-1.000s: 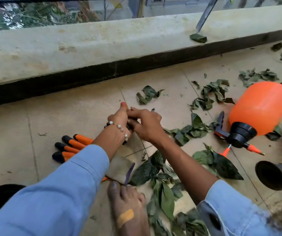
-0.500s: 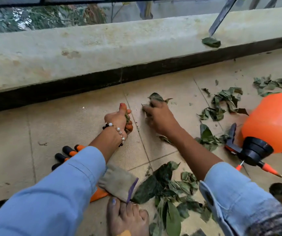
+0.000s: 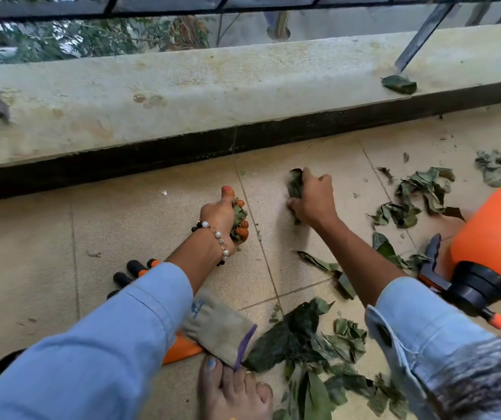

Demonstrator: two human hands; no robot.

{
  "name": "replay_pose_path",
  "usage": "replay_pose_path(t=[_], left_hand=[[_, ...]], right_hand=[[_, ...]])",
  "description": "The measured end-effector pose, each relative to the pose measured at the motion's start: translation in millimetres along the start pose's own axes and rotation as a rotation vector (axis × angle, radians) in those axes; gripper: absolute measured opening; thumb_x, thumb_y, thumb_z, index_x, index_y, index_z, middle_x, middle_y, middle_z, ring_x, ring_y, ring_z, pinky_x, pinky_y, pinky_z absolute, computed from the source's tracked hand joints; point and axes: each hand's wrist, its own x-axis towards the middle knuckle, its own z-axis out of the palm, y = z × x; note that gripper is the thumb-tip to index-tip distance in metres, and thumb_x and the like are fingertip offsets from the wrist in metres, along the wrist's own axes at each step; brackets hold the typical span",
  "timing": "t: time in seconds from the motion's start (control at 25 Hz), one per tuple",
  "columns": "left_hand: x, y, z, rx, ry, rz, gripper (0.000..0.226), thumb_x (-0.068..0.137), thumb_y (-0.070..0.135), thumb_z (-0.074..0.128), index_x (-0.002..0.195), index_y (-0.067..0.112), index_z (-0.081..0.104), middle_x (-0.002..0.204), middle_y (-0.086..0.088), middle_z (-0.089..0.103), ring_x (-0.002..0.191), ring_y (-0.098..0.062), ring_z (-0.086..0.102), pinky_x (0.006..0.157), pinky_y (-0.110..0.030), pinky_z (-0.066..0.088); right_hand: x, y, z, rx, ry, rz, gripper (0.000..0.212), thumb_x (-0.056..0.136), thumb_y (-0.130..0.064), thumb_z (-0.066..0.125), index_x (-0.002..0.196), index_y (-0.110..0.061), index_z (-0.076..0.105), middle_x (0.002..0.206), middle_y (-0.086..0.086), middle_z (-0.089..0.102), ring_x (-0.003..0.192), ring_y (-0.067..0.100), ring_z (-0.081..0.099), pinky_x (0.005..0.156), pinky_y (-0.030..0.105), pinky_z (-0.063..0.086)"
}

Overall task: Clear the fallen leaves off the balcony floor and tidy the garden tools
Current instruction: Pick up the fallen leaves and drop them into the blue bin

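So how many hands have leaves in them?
2. The left hand, with a pearl bracelet, grips crumpled green leaves near the floor's middle. The right hand holds a dark green leaf clump further right.

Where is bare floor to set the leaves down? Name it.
Bare tiles lie left of the left hand, between the black kerb and the gloves. Right of the right hand, scattered leaves and the orange sprayer crowd the floor.

The tiled floor (image 3: 140,231) carries scattered leaves (image 3: 303,341) near and at right, an orange sprayer (image 3: 494,237) at right, gloves (image 3: 213,325) near left.
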Motion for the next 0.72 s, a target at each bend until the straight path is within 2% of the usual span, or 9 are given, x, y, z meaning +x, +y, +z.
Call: replay_pose_path(t=[0.04, 0.12, 0.24, 0.4, 0.48, 0.52, 0.6, 0.64, 0.72], left_hand=[[0, 1, -2, 0.001, -0.001, 0.003, 0.043, 0.096, 0.048, 0.048, 0.078, 0.010, 0.054, 0.060, -0.003, 0.046, 0.041, -0.011, 0.038, 0.034, -0.013, 0.028], [-1, 1, -6, -0.006, -0.007, 0.000, 0.043, 0.097, 0.048, 0.048, 0.077, 0.010, 0.053, 0.061, -0.004, 0.045, 0.042, -0.011, 0.037, 0.034, -0.014, 0.028], [-1, -2, -9, -0.013, 0.016, -0.011, 0.044, 0.096, 0.048, 0.048, 0.075, 0.010, 0.051, 0.062, -0.005, 0.046, 0.043, -0.013, 0.039, 0.035, -0.014, 0.031], [-6, -10, -9, -0.072, 0.058, -0.033, 0.045, 0.094, 0.050, 0.052, 0.074, 0.010, 0.052, 0.064, -0.005, 0.050, 0.049, -0.017, 0.046, 0.041, -0.019, 0.042], [-9, -12, -8, -0.107, 0.003, -0.064, 0.047, 0.092, 0.054, 0.052, 0.081, 0.009, 0.056, 0.071, -0.007, 0.057, 0.057, -0.021, 0.055, 0.048, -0.027, 0.050], [-9, -15, -7, -0.142, -0.055, -0.098, 0.051, 0.091, 0.058, 0.052, 0.088, 0.008, 0.059, 0.077, -0.009, 0.062, 0.065, -0.024, 0.061, 0.054, -0.031, 0.053], [-8, -19, -6, -0.220, -0.155, -0.164, 0.057, 0.088, 0.064, 0.051, 0.093, 0.009, 0.061, 0.086, -0.009, 0.065, 0.080, -0.027, 0.066, 0.065, -0.036, 0.055], [-7, -23, -7, -0.237, -0.165, -0.176, 0.055, 0.086, 0.065, 0.051, 0.088, 0.011, 0.061, 0.085, -0.007, 0.064, 0.084, -0.028, 0.065, 0.069, -0.036, 0.055], [-3, -30, -12, -0.208, -0.142, -0.157, 0.048, 0.085, 0.060, 0.058, 0.078, 0.013, 0.060, 0.083, -0.007, 0.064, 0.086, -0.028, 0.066, 0.071, -0.037, 0.055]], right_hand=[[2, 2, 2, -0.063, -0.016, 0.010, 0.044, 0.085, -0.014, 0.070, 0.125, -0.006, 0.053, 0.128, 0.015, 0.044, 0.093, 0.017, 0.049, 0.081, 0.022, 0.040], [2, 4, 2, -0.123, 0.025, -0.030, 0.032, 0.082, -0.017, 0.073, 0.110, -0.003, 0.066, 0.115, 0.016, 0.060, 0.088, 0.022, 0.057, 0.076, 0.025, 0.045], [-18, 0, 5, -0.104, 0.072, -0.173, 0.021, 0.083, -0.011, 0.069, 0.103, -0.006, 0.073, 0.095, 0.013, 0.070, 0.083, 0.024, 0.063, 0.071, 0.029, 0.051], [-60, -21, 3, 0.412, 0.114, -0.094, 0.022, 0.081, -0.013, 0.074, 0.102, -0.009, 0.074, 0.084, 0.004, 0.074, 0.066, 0.006, 0.064, 0.060, 0.007, 0.043], [-75, -34, 1, 0.482, 0.096, -0.128, 0.021, 0.080, -0.011, 0.074, 0.101, -0.008, 0.074, 0.087, 0.004, 0.073, 0.067, 0.005, 0.064, 0.058, 0.004, 0.042], [-83, -40, 3, 0.420, 0.091, -0.184, 0.021, 0.081, -0.008, 0.072, 0.102, -0.008, 0.074, 0.090, 0.004, 0.072, 0.071, 0.008, 0.063, 0.060, 0.006, 0.044], [-101, -47, 12, 0.195, 0.099, -0.346, 0.025, 0.083, -0.003, 0.063, 0.105, -0.010, 0.073, 0.092, 0.010, 0.067, 0.080, 0.018, 0.058, 0.066, 0.021, 0.046], [-110, -48, 19, 0.092, 0.085, -0.424, 0.029, 0.084, -0.003, 0.059, 0.109, -0.010, 0.072, 0.094, 0.012, 0.064, 0.086, 0.024, 0.056, 0.068, 0.027, 0.042], [-120, -43, 28, -0.081, -0.023, -0.517, 0.035, 0.085, -0.009, 0.056, 0.119, -0.012, 0.067, 0.107, 0.012, 0.059, 0.102, 0.028, 0.048, 0.074, 0.028, 0.030]])
